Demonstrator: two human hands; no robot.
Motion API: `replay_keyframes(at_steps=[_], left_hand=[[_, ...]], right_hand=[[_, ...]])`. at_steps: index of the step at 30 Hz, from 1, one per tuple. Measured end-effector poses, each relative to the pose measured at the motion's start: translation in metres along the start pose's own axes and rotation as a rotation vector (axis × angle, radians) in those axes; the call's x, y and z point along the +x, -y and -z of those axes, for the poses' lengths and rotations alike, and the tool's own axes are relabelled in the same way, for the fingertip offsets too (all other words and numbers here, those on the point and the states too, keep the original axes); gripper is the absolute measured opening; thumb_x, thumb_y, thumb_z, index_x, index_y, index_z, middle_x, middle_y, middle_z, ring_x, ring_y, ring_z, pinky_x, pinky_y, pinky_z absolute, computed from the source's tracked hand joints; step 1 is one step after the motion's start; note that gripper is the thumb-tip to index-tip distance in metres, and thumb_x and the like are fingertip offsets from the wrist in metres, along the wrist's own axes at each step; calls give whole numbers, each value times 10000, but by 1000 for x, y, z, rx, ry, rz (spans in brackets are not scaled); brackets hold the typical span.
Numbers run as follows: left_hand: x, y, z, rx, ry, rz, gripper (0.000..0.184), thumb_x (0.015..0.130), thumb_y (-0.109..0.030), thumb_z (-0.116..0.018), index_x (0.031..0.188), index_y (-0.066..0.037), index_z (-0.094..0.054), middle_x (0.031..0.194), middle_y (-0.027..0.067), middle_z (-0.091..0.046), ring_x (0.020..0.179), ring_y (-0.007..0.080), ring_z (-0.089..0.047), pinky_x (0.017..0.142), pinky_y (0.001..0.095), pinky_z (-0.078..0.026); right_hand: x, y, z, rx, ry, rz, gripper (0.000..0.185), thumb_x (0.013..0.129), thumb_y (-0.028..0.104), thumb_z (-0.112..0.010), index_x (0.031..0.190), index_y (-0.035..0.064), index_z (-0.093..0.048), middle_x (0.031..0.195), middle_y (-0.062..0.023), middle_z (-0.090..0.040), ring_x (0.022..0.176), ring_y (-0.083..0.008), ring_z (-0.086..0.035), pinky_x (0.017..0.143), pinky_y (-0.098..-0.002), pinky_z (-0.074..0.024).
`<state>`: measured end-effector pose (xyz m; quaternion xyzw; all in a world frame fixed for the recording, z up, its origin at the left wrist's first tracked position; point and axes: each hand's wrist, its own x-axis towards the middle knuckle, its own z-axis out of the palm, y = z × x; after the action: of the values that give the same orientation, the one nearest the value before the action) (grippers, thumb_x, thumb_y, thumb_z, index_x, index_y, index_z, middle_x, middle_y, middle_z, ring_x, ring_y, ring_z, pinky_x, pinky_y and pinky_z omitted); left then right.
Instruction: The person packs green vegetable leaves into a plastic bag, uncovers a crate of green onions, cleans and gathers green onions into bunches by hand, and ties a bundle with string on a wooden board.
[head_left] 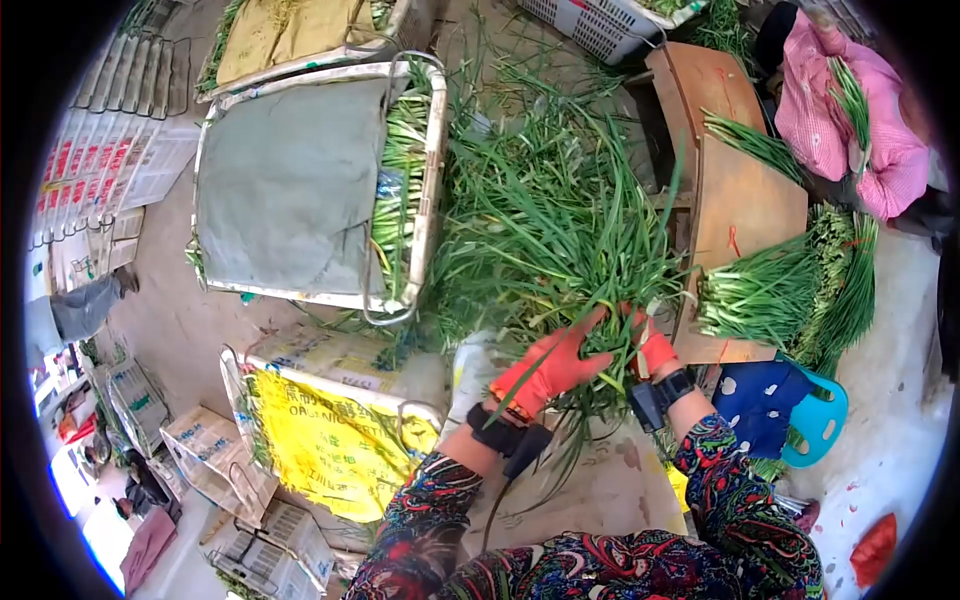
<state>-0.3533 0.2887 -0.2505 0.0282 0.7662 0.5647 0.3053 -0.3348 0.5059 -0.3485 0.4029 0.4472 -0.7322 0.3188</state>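
My left hand, in an orange-red glove, lies at the near edge of a large heap of long green leafy stalks. Its thumb and fingers are spread apart, with loose leaves beside them. To its right, my right hand, gloved alike, has its fingers bent round some of the stalks; the leaves partly hide the fingertips. Black straps with small dark devices circle both wrists. A trimmed bundle of green stalks rests on the wooden board to the right of the heap.
A crate with a grey cloth stands left of the heap, above a yellow-covered crate. A blue-green stool is at the lower right. A person in pink sleeves holds stalks at the upper right.
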Motion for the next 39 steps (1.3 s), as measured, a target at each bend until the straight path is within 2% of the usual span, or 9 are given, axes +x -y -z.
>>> replay_keyframes(at_steps=[4,6,15,21,26,27,29,36,39], left_hand=[[49,33,105,-281,-139,213,506,791,-276,-576,1216,-39,-438,845,44,-581,709,94,-524,663,236,-447],[79,49,135,-37,-330,295,495,748,-274,-588,1189,-91,-457,884,121,-621,771,259,-594,707,349,-462],[177,247,119,628,-160,607,1187,544,-422,-747,1367,-97,44,1387,213,-148,1275,348,-171,1036,400,-206],[204,341,89,372,-264,624,1266,522,-425,-757,1340,-155,171,1281,294,-304,1087,381,-449,903,377,-399],[205,328,57,109,-35,427,303,724,-158,-620,992,-30,-562,967,135,-602,886,258,-570,738,322,-465],[207,292,46,32,-22,321,286,736,-171,-593,987,-37,-564,962,140,-600,859,269,-575,734,335,-467],[212,255,2,320,11,134,295,761,-231,-549,999,-57,-554,949,136,-600,833,285,-584,710,360,-472],[215,214,-91,675,-210,7,277,762,-192,-462,964,-17,-536,769,21,-568,698,154,-550,524,299,-439],[233,238,-96,521,332,176,434,717,-318,-572,1081,-89,-517,906,140,-585,873,274,-568,664,350,-479]], right_hand=[[54,26,10,159,-121,20,285,893,264,-429,1089,73,-505,978,-42,-552,833,-183,-544,725,-306,-453],[77,30,22,221,-153,83,277,896,249,-422,1083,61,-502,972,-48,-549,822,-182,-541,738,-306,-451],[238,7,134,984,171,464,253,908,172,-402,1097,20,-475,963,-75,-540,795,-178,-532,809,-315,-446],[224,12,93,-820,-575,720,372,867,140,-491,1195,-5,-394,1107,-141,-510,926,-236,-532,795,-314,-448],[192,37,9,-1092,-684,496,488,824,221,-564,1203,-21,-373,1172,-220,-461,1012,-315,-499,829,-367,-416],[208,24,34,-1353,-641,387,457,843,199,-542,1219,-8,-384,1164,-174,-462,1008,-258,-476,855,-314,-377],[223,6,43,222,-309,428,401,864,142,-502,1226,11,-388,1128,-128,-493,936,-212,-501,820,-301,-399],[190,57,-31,-540,-155,188,555,766,252,-633,1204,-3,-409,1105,-67,-527,993,-133,-480,929,-259,-296],[248,26,-15,-1015,-420,319,525,762,251,-603,1171,-14,-410,1082,-111,-539,1043,-220,-438,952,-329,-284]])
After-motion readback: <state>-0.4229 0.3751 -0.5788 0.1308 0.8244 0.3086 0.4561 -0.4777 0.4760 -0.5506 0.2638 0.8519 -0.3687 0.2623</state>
